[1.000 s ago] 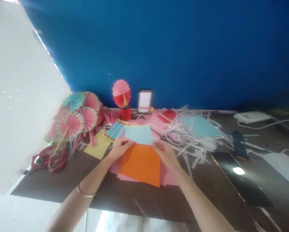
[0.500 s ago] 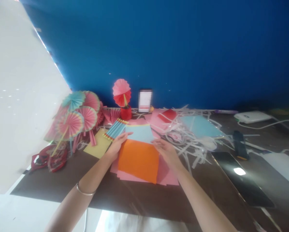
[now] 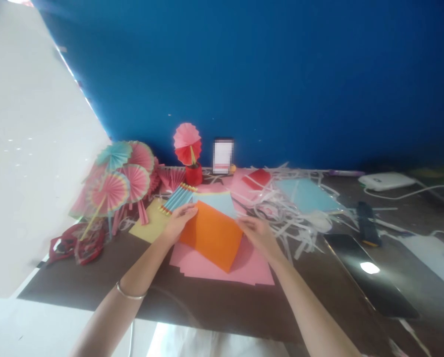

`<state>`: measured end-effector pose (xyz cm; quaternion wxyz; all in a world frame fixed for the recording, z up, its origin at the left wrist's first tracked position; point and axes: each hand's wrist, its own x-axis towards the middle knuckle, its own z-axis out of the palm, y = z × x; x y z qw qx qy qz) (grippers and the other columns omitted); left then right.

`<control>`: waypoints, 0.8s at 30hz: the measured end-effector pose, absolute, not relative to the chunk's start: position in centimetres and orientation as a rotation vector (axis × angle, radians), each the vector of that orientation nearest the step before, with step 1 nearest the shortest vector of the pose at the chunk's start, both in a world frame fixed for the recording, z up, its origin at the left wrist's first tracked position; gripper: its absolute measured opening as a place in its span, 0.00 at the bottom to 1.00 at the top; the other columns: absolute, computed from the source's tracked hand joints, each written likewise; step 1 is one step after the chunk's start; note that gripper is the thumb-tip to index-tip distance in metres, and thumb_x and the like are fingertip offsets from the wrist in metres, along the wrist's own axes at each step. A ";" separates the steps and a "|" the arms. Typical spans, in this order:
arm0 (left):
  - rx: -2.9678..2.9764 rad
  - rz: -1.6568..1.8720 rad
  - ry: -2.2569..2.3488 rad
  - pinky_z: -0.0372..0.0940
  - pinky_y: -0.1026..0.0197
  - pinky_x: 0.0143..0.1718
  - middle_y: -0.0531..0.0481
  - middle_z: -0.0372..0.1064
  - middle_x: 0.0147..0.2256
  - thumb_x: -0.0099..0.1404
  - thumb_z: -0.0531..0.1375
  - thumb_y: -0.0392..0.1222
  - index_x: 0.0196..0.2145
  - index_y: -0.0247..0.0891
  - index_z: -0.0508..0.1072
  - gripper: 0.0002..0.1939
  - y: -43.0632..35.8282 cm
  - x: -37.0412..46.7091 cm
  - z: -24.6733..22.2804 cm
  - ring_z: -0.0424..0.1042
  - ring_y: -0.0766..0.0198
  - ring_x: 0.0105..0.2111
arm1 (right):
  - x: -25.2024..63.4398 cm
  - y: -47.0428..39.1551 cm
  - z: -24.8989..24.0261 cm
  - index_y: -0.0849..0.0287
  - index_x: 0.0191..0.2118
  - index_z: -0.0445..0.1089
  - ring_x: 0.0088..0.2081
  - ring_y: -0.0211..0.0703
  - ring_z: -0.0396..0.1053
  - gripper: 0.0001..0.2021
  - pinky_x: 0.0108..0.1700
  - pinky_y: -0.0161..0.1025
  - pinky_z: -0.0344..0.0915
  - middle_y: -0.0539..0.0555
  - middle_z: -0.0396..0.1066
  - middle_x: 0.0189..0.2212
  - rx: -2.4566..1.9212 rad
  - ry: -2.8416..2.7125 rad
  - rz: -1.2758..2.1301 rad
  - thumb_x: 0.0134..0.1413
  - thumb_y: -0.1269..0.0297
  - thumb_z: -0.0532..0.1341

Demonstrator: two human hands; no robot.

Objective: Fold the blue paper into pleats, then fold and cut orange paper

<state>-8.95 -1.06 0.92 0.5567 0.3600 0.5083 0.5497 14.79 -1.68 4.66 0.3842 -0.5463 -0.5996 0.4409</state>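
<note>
Sheet of orange paper [image 3: 210, 235] hangs tilted between the two hands, over the middle of the table [image 3: 95, 292], one corner dipping toward the near edge; whether that corner touches anything below is hard to tell. The left hand [image 3: 179, 220] grips the upper left side between thumb and fingers; the right hand [image 3: 258, 233] is nearly closed, thumb and fingertips pinching the right-hand corner. Beneath, pink sheets [image 3: 251, 267] lie in an uneven stack, and a pale blue sheet [image 3: 218, 201] lies flat just beyond, on the side of the far edge.

What is done sits mostly toward the left: pleated round fans [image 3: 110, 192] cluster by the table's left edge and far left corner, and a pink-and-red fan [image 3: 187, 141] stands upright in a red pot [image 3: 194, 175] by the far edge. One blue piece [image 3: 177, 199] with red and yellow ends is pleated but not opened into a round; it lies partly over a yellow sheet [image 3: 147, 227]. The orange paper shows no pleats, so I judge it unworked, as the pink, pale blue and yellow sheets also seem to be. White strips [image 3: 302, 235] lie tangled right of the middle, offcuts by their look. Any faint crease in the orange paper would be lost to the blur.
</note>
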 end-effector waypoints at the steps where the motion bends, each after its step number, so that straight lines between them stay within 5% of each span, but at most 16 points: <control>1: 0.847 1.299 1.205 0.65 0.59 0.41 0.47 0.74 0.33 0.48 0.66 0.48 0.38 0.37 0.74 0.20 -1.0 -9.0 1.1 0.73 0.60 0.35 | 14.9 -1.6 4.5 0.61 0.29 0.74 0.20 0.37 0.64 0.16 0.22 0.34 0.59 0.51 0.70 0.19 -1.398 -1.548 1.126 0.44 0.52 0.61; 5: 0.872 1.335 1.080 0.64 0.54 0.46 0.44 0.72 0.42 0.51 0.64 0.48 0.47 0.38 0.69 0.26 -1.4 -8.8 2.3 0.72 0.56 0.42 | 15.1 -1.1 3.5 0.61 0.30 0.71 0.15 0.35 0.60 0.19 0.20 0.33 0.57 0.48 0.66 0.15 -1.425 -1.380 1.142 0.44 0.47 0.59; 10: 1.037 1.378 0.922 0.63 0.54 0.49 0.47 0.66 0.51 0.53 0.64 0.42 0.59 0.48 0.52 0.38 -2.1 -7.7 2.7 0.66 0.57 0.50 | 14.6 -0.5 2.4 0.62 0.31 0.71 0.24 0.43 0.69 0.22 0.27 0.38 0.64 0.54 0.73 0.25 -1.374 -1.219 1.120 0.41 0.45 0.60; 14: 1.225 1.396 1.130 0.65 0.57 0.45 0.45 0.69 0.46 0.52 0.64 0.42 0.46 0.38 0.70 0.22 -1.9 -7.5 1.4 0.70 0.57 0.44 | 14.6 -0.6 2.4 0.62 0.32 0.72 0.35 0.50 0.71 0.20 0.37 0.41 0.65 0.57 0.74 0.32 -1.318 -1.431 1.064 0.47 0.47 0.57; 17: 1.327 1.365 1.339 0.65 0.58 0.42 0.45 0.73 0.38 0.52 0.63 0.41 0.35 0.35 0.75 0.12 -1.6 -8.1 0.7 0.72 0.60 0.37 | 15.9 -0.2 2.5 0.60 0.32 0.71 0.35 0.49 0.70 0.17 0.40 0.43 0.63 0.57 0.73 0.31 -1.429 -1.665 0.708 0.52 0.53 0.53; 20: 1.363 1.367 1.396 0.65 0.59 0.41 0.45 0.73 0.38 0.53 0.62 0.40 0.36 0.36 0.74 0.12 -1.4 -8.5 0.7 0.71 0.61 0.37 | 17.7 0.7 2.1 0.60 0.34 0.71 0.39 0.50 0.68 0.14 0.43 0.45 0.61 0.59 0.72 0.35 -1.575 -1.780 0.235 0.52 0.58 0.52; 24: 1.408 1.338 1.428 0.63 0.60 0.41 0.46 0.71 0.39 0.51 0.63 0.41 0.37 0.36 0.72 0.15 -1.5 -8.4 0.7 0.70 0.59 0.40 | 19.5 1.5 1.3 0.58 0.35 0.72 0.39 0.49 0.67 0.11 0.39 0.43 0.61 0.57 0.72 0.37 -1.774 -1.873 0.101 0.50 0.62 0.54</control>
